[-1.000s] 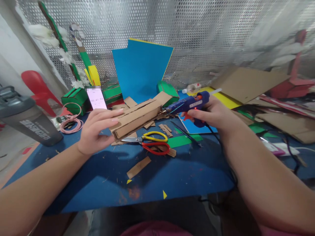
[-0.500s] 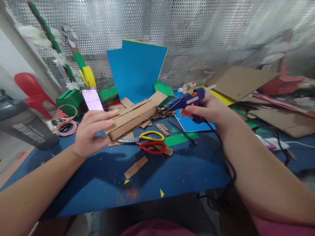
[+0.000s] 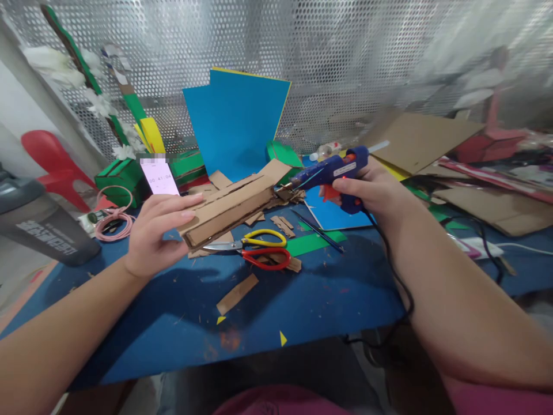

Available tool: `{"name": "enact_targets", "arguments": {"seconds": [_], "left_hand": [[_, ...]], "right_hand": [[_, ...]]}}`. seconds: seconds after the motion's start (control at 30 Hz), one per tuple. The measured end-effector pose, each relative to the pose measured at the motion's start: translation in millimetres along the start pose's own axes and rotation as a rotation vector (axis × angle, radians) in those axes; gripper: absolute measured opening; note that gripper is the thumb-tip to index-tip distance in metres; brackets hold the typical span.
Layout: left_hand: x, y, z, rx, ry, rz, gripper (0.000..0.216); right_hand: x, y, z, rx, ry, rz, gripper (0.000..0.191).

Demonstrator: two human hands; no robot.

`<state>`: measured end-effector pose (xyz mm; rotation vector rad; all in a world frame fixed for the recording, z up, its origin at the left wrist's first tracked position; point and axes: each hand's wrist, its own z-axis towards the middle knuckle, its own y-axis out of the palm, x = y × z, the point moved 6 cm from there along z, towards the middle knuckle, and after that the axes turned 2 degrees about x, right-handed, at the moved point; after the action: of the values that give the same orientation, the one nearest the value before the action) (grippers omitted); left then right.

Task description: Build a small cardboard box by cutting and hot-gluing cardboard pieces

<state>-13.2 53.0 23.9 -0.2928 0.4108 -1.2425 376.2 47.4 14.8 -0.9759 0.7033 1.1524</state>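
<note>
My left hand grips the near end of a long brown cardboard piece, made of stacked strips, and holds it slanted above the blue table. My right hand is wrapped round the handle of a blue glue gun with an orange trigger. The gun's nozzle points left and sits at the far end of the cardboard piece. A black cord runs from the gun down past my right forearm.
Yellow-and-red scissors lie under the cardboard among brown scraps. A blue sheet leans on the perforated metal wall. Green boxes, a pink cable coil and a grey bottle stand left. Cardboard sheets are piled right.
The glue gun has shifted slightly right and tipped, its nozzle staying at the cardboard's far end. My left hand keeps its hold; the view has drifted a little.
</note>
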Motion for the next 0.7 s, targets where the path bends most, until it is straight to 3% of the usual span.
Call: {"name": "enact_targets", "arguments": {"seconds": [0.23,0.7], "left_hand": [[0.6,-0.3,-0.1,0.006,0.003,-0.013,0.041],[0.4,-0.7,1.9,0.025,-0.015,-0.075,0.042]], "right_hand": [[-3.4,12.0,-1.5,-0.016,0.036,-0.021,0.041],[-2.9,7.4,-3.1,0.013,0.06,-0.019,0.037]]}}
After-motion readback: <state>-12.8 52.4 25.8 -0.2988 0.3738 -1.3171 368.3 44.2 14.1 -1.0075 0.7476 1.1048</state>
